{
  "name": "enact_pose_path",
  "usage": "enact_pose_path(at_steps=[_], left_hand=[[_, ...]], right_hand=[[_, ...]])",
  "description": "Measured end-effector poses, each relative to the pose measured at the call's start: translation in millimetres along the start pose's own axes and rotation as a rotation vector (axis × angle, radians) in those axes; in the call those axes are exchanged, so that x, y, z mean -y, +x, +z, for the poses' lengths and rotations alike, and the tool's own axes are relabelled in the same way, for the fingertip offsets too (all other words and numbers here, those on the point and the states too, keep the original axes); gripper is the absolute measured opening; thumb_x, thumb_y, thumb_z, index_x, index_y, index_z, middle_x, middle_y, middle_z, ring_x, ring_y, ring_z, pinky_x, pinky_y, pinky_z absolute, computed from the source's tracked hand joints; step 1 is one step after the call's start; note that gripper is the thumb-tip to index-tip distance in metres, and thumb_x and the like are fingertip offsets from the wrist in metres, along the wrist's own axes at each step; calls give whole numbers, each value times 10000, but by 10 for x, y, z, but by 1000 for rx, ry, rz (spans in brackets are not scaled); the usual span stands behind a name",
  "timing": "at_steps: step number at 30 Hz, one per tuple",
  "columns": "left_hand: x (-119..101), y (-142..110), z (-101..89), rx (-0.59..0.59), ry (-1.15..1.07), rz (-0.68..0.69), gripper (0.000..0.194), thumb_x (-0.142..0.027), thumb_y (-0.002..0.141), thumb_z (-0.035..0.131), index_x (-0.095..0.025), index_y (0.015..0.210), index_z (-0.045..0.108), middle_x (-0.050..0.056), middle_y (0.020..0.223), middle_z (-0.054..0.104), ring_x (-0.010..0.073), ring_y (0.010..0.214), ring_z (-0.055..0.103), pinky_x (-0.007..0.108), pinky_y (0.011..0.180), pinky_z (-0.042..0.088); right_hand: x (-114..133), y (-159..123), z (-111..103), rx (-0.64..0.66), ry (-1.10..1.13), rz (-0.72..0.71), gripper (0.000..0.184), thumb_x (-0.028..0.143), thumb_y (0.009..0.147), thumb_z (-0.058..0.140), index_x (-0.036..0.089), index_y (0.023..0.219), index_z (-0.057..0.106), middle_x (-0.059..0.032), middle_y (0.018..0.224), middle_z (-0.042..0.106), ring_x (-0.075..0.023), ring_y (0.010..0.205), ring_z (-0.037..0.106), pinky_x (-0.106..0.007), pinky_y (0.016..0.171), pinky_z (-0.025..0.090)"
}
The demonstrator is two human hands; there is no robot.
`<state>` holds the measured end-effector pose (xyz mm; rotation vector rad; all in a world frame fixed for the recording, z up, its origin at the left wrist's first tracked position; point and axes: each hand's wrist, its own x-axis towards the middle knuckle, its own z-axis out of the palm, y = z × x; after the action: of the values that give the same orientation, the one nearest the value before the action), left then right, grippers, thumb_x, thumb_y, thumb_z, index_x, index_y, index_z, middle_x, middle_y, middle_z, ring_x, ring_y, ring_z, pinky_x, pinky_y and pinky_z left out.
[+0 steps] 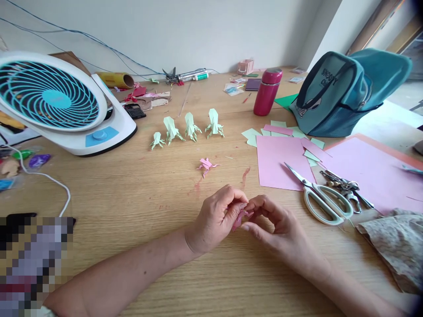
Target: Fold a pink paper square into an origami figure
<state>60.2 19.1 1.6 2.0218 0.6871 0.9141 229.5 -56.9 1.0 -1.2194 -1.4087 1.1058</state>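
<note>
- Tabletop (pixel 109 189) of light wood grain spreads beneath the hands, with reddish smears near its middle; a pale wall (pixel 205 31) stands behind it, crossed at the left by thin blue cables (pixel 76 31).
- At the left, a white desk fan (pixel 56 99) with turquoise blades tilts upward, a white cord (pixel 62 185) curving below it; a yellow tube (pixel 114 80) lies behind.
- Four pale green origami figures (pixel 214 123) with splayed legs stand in a row across the middle; one pink origami figure (pixel 206 164) rests in front of them, apart from the hands.
- To the right, a magenta flask (pixel 267 92) stands upright near a teal backpack (pixel 333 94). In front of these lie a pink paper sheet (pixel 277 156), white-handled scissors (pixel 327 202) overlapping its corner, a bunch of keys (pixel 346 187) and a patterned cloth (pixel 393 246).
- Left hand (pixel 214 215): fingers curled, thumb and forefinger pinching a small folded pink paper (pixel 240 219), which is largely hidden between the two hands, close to the wearer.
- Right hand (pixel 277 224): more loosely curved, thumb and forefinger slightly parted, their tips gripping the same paper from its right side.
</note>
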Motion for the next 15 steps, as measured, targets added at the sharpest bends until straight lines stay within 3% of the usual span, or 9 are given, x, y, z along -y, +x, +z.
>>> enact_pose_path(at_steps=[4,8,12,15], left_hand=[[-41,-27,11,34,-172,-24,51,-165,978,533,-191,1022,528,-15,848,593,60,635,612,164,613,511],[-77,-16,18,35,-298,-66,376,-209,865,719,-205,1173,504,34,1024,634,151,960,683,236,834,559],[-60,19,18,65,-231,-63,44,-178,913,649,-161,904,609,13,824,659,105,773,635,202,731,515],[-34,34,9,24,-191,3,65,-140,921,619,-147,857,627,14,779,640,104,732,601,208,690,493]], right_hand=[[-29,-12,40,-49,-68,-28,77,275,952,619,219,900,632,-10,832,661,-154,799,636,-283,767,508],[-70,-4,3,-160,1,-76,60,273,931,658,225,898,643,-10,844,652,-152,799,625,-276,745,505],[-62,3,-33,-169,80,-71,60,283,927,667,223,921,671,-14,844,667,-149,791,636,-265,730,514],[-27,11,-58,-156,82,-45,101,300,948,634,217,929,688,-13,827,672,-135,764,624,-242,702,502]])
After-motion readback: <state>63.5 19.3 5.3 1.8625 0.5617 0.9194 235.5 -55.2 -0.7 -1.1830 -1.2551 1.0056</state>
